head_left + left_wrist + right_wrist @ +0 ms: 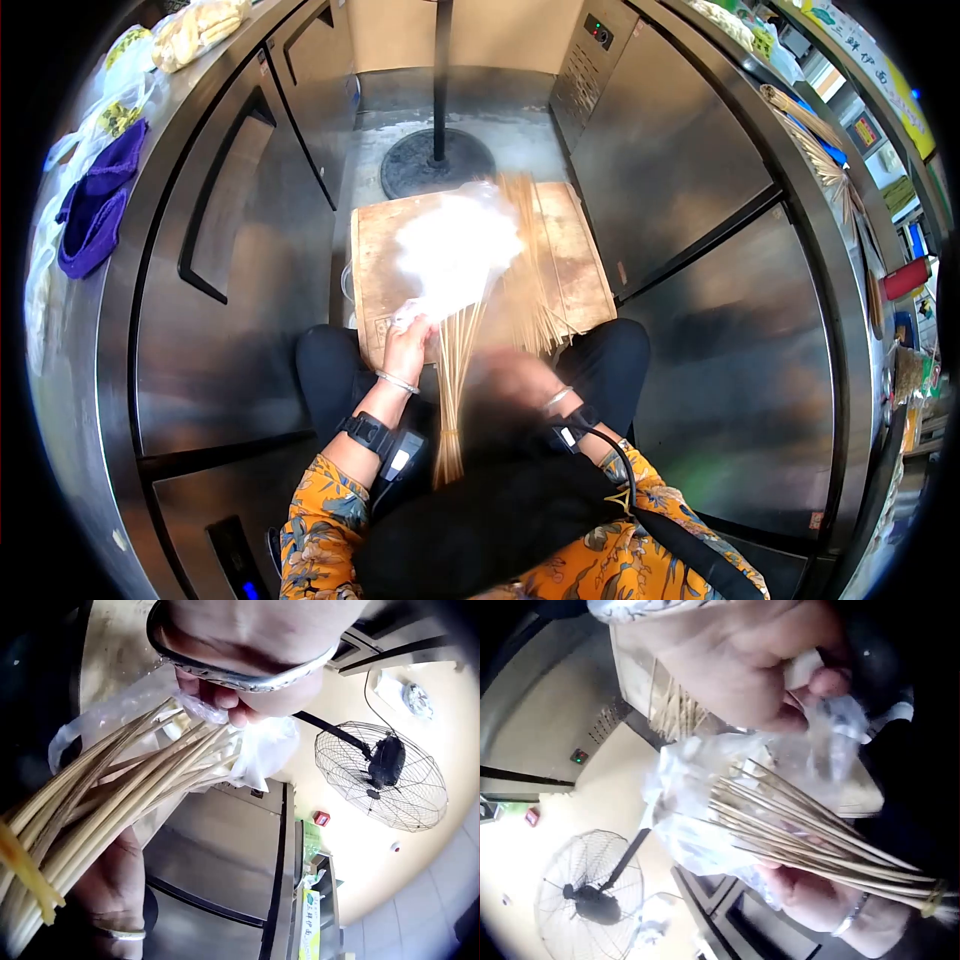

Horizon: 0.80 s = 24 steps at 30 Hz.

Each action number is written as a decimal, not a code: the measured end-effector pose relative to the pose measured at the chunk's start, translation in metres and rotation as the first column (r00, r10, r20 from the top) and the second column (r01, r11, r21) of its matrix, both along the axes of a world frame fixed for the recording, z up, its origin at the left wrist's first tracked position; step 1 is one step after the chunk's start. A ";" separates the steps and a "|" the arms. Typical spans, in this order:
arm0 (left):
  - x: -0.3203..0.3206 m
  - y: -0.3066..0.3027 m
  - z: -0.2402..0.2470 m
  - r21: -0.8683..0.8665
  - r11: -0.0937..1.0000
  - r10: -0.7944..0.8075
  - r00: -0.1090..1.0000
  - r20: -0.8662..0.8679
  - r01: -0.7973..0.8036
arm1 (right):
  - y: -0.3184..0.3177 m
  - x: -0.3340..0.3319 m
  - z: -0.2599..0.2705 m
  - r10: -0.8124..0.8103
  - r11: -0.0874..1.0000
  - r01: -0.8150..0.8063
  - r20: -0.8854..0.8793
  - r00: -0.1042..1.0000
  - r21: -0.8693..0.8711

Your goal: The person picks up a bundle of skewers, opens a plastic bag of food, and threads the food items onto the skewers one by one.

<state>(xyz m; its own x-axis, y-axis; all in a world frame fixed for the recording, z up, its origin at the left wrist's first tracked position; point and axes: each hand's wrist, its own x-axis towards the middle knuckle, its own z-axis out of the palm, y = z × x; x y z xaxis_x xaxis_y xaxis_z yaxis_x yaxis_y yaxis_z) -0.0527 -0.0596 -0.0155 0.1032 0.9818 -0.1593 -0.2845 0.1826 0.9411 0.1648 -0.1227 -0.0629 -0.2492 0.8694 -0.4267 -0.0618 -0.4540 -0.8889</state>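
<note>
My left hand (405, 345) grips a clear plastic bag (266, 750), its fingers curled into the plastic. In the head view the bag glares white above the wooden board. A bundle of thin wooden skewers (455, 375) runs from the bag toward my body, a yellow band (933, 897) round its near end. The right wrist view shows pale pieces inside the bag at the skewers' far ends. My right hand (742, 664), blurred in the head view, is beside the bundle, thumb and fingers pinching a small white piece (804, 669).
More loose skewers (548, 325) lie on the right of the wooden board (385, 240). Steel cabinets (700, 160) stand on both sides. Beyond the board is the round black base (410, 170) of a stand fan (382, 776). A purple cloth (100, 215) lies on the left counter.
</note>
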 end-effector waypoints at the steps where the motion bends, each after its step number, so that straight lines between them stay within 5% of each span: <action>1: -0.002 -0.001 -0.001 0.024 0.999 -0.025 1.000 -0.017 0.026 | 0.001 0.009 -0.009 -0.093 0.993 0.087 0.070 0.993 0.081; 3: 0.002 -0.004 0.008 0.025 1.000 0.019 0.999 -0.043 -0.018 | 0.012 0.015 0.006 -0.291 0.927 0.217 0.220 0.931 0.305; 6: 0.007 -0.004 0.011 0.085 0.996 0.030 0.996 -0.089 -0.023 | 0.023 -0.007 0.075 -0.405 0.722 0.227 0.133 0.905 0.654; 9: 0.007 -0.001 0.003 0.175 0.984 0.003 0.975 -0.222 0.037 | 0.027 -0.038 0.119 -0.141 0.775 -0.087 0.305 0.942 0.626; 13: 0.009 -0.005 0.015 0.339 0.938 0.066 0.927 -0.370 0.069 | 0.040 -0.071 0.138 -0.353 0.470 -0.330 0.517 0.780 0.819; 16: 0.006 -0.009 0.024 0.316 0.945 0.061 0.911 -0.409 0.078 | 0.046 -0.079 0.159 -0.289 0.535 -0.359 0.565 0.773 0.764; 19: 0.005 -0.007 0.021 0.231 0.972 0.034 0.951 -0.306 0.040 | 0.059 -0.074 0.147 -0.074 0.591 -0.576 0.749 0.658 0.565; 24: -0.001 -0.006 0.003 0.030 0.999 0.034 0.999 -0.012 -0.034 | 0.063 -0.080 0.135 -0.119 0.622 -0.572 0.787 0.605 0.534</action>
<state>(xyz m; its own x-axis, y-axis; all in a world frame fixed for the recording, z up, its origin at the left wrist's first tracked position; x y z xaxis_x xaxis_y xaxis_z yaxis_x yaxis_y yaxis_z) -0.0537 -0.0655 -0.0126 0.0677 0.9891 -0.1305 -0.2784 0.1443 0.9496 0.0849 -0.0597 0.0719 -0.4123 0.9007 0.1370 0.7144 0.4129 -0.5650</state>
